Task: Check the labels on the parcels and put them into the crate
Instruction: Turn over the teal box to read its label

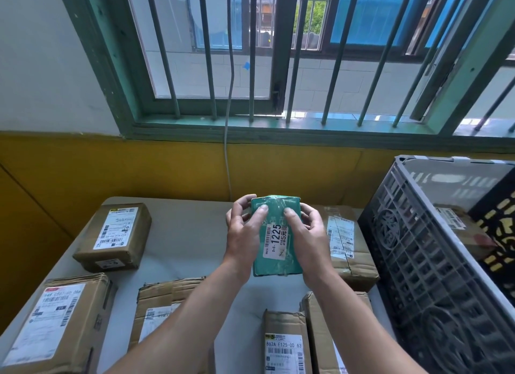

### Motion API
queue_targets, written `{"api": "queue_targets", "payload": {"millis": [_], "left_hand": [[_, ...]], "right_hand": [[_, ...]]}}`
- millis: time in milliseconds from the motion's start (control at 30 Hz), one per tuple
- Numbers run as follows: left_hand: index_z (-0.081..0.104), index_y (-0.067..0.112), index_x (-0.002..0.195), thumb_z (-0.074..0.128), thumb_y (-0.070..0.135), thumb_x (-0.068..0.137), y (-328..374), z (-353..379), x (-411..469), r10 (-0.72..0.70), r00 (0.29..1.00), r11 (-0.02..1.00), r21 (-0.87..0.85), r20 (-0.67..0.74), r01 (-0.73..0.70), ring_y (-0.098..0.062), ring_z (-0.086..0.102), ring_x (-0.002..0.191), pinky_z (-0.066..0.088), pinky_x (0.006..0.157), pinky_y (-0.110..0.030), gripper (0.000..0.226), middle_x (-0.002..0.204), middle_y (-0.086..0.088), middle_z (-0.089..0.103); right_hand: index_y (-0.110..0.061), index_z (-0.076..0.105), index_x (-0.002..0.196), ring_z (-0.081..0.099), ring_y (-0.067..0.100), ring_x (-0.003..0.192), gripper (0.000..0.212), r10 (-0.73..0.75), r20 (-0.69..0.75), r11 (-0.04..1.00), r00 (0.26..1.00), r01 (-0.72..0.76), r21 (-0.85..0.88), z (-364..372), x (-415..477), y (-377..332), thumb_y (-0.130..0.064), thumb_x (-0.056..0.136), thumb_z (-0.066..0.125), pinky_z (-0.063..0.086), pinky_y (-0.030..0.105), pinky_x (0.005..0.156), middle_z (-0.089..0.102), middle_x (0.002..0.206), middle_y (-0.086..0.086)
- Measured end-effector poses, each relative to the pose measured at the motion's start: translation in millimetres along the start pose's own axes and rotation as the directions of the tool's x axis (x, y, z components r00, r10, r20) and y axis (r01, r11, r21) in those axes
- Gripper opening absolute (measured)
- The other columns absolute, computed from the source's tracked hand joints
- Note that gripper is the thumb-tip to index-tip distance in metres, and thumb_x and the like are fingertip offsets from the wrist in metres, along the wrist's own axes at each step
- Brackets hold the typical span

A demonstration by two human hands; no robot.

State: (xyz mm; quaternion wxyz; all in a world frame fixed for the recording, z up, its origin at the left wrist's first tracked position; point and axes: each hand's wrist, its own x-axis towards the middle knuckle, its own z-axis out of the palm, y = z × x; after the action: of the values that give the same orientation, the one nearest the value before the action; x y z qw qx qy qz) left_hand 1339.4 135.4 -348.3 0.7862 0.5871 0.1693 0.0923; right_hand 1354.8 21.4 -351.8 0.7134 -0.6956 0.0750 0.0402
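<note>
A green parcel (pixel 278 259) wrapped in clear tape is held up above the table, its white label reading 1225 turned towards me. My left hand (pixel 245 228) grips its left side and my right hand (pixel 305 228) grips its right side, both thumbs lying on the front face. The grey plastic crate (pixel 423 262) stands at the right, just beyond my right hand. Inside the crate lie a brown labelled parcel (pixel 459 226) and a black one with yellow print (pixel 501 234).
Several brown cardboard parcels with labels lie on the grey table (pixel 189 234): one at far left (pixel 114 237), one at near left (pixel 55 326), one under my left forearm (pixel 164 304), one behind my right hand (pixel 348 242), two at the front (pixel 287 343). A barred window and yellow wall stand behind.
</note>
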Motion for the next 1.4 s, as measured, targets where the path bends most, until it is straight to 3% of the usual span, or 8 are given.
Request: {"api": "queue_targets", "payload": {"millis": [200, 367, 500, 667, 833, 967, 1167, 1400], "left_hand": [[0.054, 0.029, 0.107, 0.064, 0.035, 0.096, -3, -2, 1, -0.022, 0.999, 0.998, -0.062, 0.025, 0.024, -0.027, 0.07, 0.095, 0.058, 0.066, -0.033, 0.016, 0.128, -0.014, 0.06], [0.047, 0.021, 0.112, 0.052, 0.026, 0.106, 3, -1, 0, -0.065, 0.996, 0.994, -0.083, 0.065, 0.071, -0.022, 0.064, 0.081, 0.055, 0.062, -0.03, 0.009, 0.11, -0.016, 0.063], [0.038, 0.032, 0.143, 0.059, 0.029, 0.096, 2, -3, -3, -0.085, 0.986, 0.995, -0.035, 0.144, 0.091, -0.025, 0.07, 0.091, 0.059, 0.062, -0.029, 0.051, 0.126, -0.014, 0.063], [0.024, 0.045, 0.151, 0.058, 0.038, 0.076, -3, -4, -4, -0.043, 0.977, 0.998, 0.05, 0.208, 0.033, -0.023, 0.07, 0.105, 0.059, 0.069, -0.026, 0.083, 0.131, -0.001, 0.061], [0.043, 0.02, 0.139, 0.059, 0.022, 0.074, -2, -9, 0, -0.087, 0.974, 0.996, -0.005, 0.208, 0.089, -0.022, 0.073, 0.086, 0.059, 0.065, -0.029, 0.067, 0.127, -0.018, 0.066], [0.057, 0.022, 0.129, 0.062, 0.027, 0.076, -2, -9, 2, -0.091, 0.988, 0.995, 0.049, 0.122, 0.086, -0.028, 0.072, 0.099, 0.059, 0.069, -0.03, 0.053, 0.135, -0.016, 0.06], [0.044, 0.029, 0.137, 0.063, 0.017, 0.081, -5, -8, 0, -0.098, 0.992, 0.995, 0.036, 0.076, 0.095, -0.028, 0.072, 0.098, 0.063, 0.072, -0.034, 0.06, 0.126, -0.01, 0.063], [0.041, 0.023, 0.134, 0.057, 0.012, 0.103, -3, -6, -1, -0.073, 0.996, 0.992, 0.107, 0.05, 0.067, -0.015, 0.068, 0.1, 0.058, 0.064, -0.017, 0.037, 0.124, -0.005, 0.063]], "right_hand": [[-0.041, 0.069, 0.111, 0.073, 0.019, 0.099, 0.052, 0.014, -0.004, 1.0, 1.0, -0.014, 0.011, 3, -5, 5, -0.061, 0.063, 0.066, 0.062, 0.049, 0.083, 0.069, 0.12, 0.003], [-0.039, 0.064, 0.113, 0.073, 0.019, 0.098, 0.04, -0.002, 0.03, 1.0, 1.0, 0.002, -0.004, 0, -5, 4, -0.05, 0.075, 0.069, 0.061, 0.047, 0.084, 0.07, 0.117, 0.003], [-0.032, 0.054, 0.115, 0.072, 0.02, 0.097, 0.038, 0.02, 0.084, 0.999, 0.996, -0.023, 0.027, -3, -6, 3, -0.05, 0.083, 0.061, 0.059, 0.044, 0.084, 0.069, 0.113, 0.004], [-0.03, 0.052, 0.129, 0.072, 0.014, 0.094, 0.042, 0.058, 0.102, 0.998, 0.993, -0.058, -0.004, -1, -4, -3, -0.05, 0.093, 0.058, 0.058, 0.035, 0.079, 0.07, 0.113, 0.0], [-0.033, 0.061, 0.11, 0.071, 0.009, 0.078, 0.035, 0.053, 0.121, 0.999, 0.991, -0.052, -0.013, -4, -6, -4, -0.04, 0.076, 0.055, 0.055, 0.026, 0.064, 0.073, 0.105, 0.001], [-0.027, 0.06, 0.115, 0.072, 0.013, 0.085, 0.043, 0.066, 0.12, 0.998, 0.991, -0.063, -0.027, -3, -7, -1, -0.041, 0.075, 0.056, 0.056, 0.025, 0.065, 0.072, 0.107, 0.003], [-0.023, 0.048, 0.119, 0.068, 0.02, 0.1, 0.025, 0.115, 0.075, 0.992, 0.99, -0.111, -0.059, -2, -5, 0, -0.029, 0.097, 0.059, 0.058, 0.046, 0.09, 0.065, 0.111, 0.002], [-0.029, 0.049, 0.129, 0.066, 0.016, 0.103, 0.032, 0.091, 0.071, 0.994, 0.993, -0.087, -0.062, -4, -6, -2, -0.025, 0.099, 0.057, 0.057, 0.033, 0.075, 0.065, 0.116, -0.001]]}}
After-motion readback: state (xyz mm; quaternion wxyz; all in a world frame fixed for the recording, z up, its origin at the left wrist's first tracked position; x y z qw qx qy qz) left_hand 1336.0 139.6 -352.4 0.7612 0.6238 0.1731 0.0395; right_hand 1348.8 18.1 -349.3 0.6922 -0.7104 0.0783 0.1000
